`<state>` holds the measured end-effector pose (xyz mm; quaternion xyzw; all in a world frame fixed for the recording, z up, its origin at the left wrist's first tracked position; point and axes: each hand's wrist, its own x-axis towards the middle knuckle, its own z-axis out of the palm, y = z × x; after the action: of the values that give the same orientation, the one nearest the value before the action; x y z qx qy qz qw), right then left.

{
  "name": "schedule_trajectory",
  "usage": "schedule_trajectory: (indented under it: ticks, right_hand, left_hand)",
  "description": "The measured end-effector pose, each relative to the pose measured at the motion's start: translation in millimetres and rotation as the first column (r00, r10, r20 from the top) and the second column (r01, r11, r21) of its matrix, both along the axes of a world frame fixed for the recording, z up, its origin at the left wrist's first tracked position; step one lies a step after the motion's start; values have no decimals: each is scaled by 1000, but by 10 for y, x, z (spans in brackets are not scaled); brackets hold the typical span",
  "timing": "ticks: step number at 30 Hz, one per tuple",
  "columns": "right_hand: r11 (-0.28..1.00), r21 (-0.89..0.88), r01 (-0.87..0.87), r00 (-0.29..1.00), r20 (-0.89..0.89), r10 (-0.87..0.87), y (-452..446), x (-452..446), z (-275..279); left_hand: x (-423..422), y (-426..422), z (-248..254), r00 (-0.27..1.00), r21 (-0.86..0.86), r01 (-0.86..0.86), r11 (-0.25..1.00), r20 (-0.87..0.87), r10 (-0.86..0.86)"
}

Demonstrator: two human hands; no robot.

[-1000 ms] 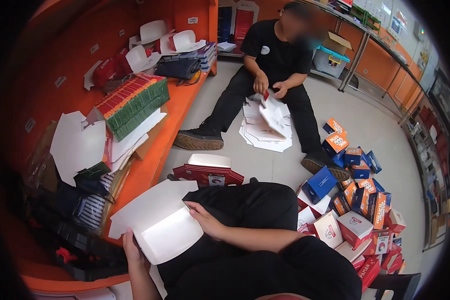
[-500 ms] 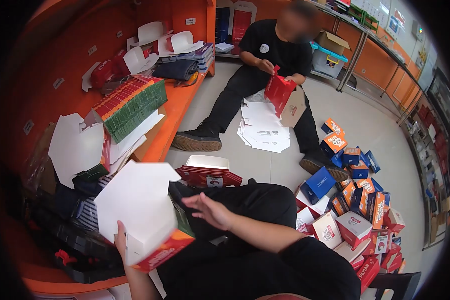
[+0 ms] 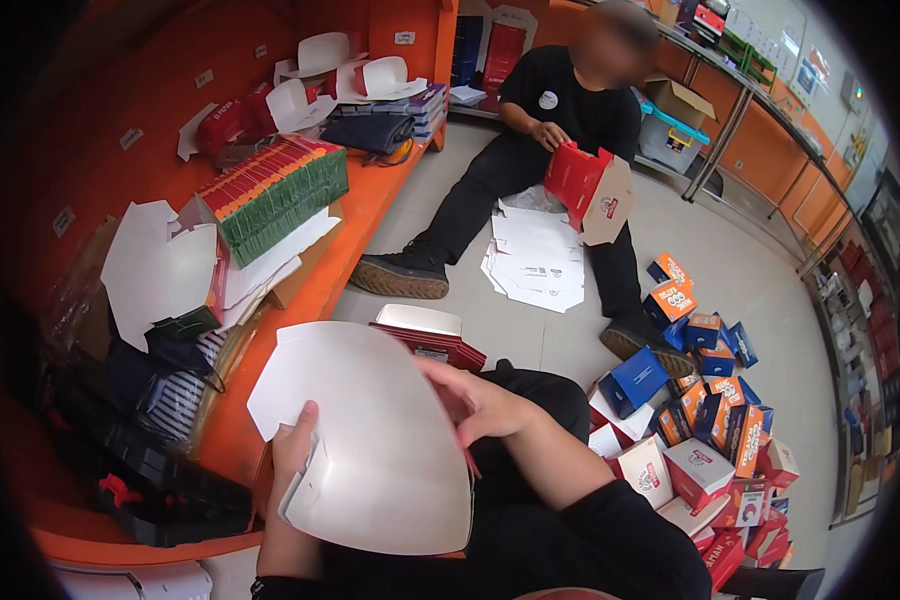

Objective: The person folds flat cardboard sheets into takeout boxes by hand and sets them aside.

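Note:
On my lap lies a partly folded cardboard food box (image 3: 385, 450), its plain white inside facing up. A wide flap on it extends toward the upper left. My left hand (image 3: 295, 445) grips the box's left edge, thumb on top and the other fingers underneath. At the right edge, my right hand (image 3: 490, 405) has its bent fingers against the box wall, some of them hidden behind it. Just beyond the box, a red box (image 3: 435, 345) with a white inside rests on the floor.
To the left, an orange shelf (image 3: 370, 220) bears a row of green-and-red flat boxes (image 3: 280, 195) and an opened white box (image 3: 160, 270). Opposite me a seated person (image 3: 570, 100) handles a red box (image 3: 580, 180) above white sheets (image 3: 538, 260). Finished boxes (image 3: 705, 460) pile up at right.
My right hand has moved from open in the air onto the box's right edge. The box has turned and shifted right. The other person's red box has swung round.

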<state>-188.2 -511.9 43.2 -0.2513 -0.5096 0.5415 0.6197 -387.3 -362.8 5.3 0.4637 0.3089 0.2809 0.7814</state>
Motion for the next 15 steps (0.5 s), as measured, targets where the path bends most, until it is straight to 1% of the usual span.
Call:
schedule_trajectory:
  ticks: [3,4,6,7,8,9,11,12,13,15]
  right_hand:
    - [978,-135,158,983,113,-143,-22,-40,112]
    - [959,-155,237,964,158,-212,-1,-44,111]
    - [944,-207,255,964,127,-233,36,15,44]
    - [937,-232,262,964,113,-241,56,46,-7]
    - [952,-145,270,963,54,-265,64,49,-67]
    - [974,-86,208,977,64,-203,66,46,-74]
    - [997,27,79,993,88,-81,44,40,-92]
    - [987,-57,150,983,120,-142,-4,-5,-18]
    - [958,-132,253,954,199,-224,5,-18,-22]
    - [853,-250,458,859,371,-352,47,-19,-18]
  left_hand:
    - [22,-76,-55,995,-21,-73,997,63,74]
    - [2,-51,-117,994,-2,-92,996,52,92]
    - [-58,9,-230,991,38,-132,991,31,131]
    - [-90,13,-222,990,23,-138,990,41,137]
    - [-119,20,-187,988,7,-145,989,52,144]
    - [-142,22,-147,986,-10,-152,988,62,152]
    - [-167,20,-94,990,51,-115,992,87,110]
    - [-184,17,-86,992,80,-94,992,96,87]
    - [-204,17,-119,997,134,-76,988,27,73]
    - [-237,16,-191,992,236,-24,971,-114,52]
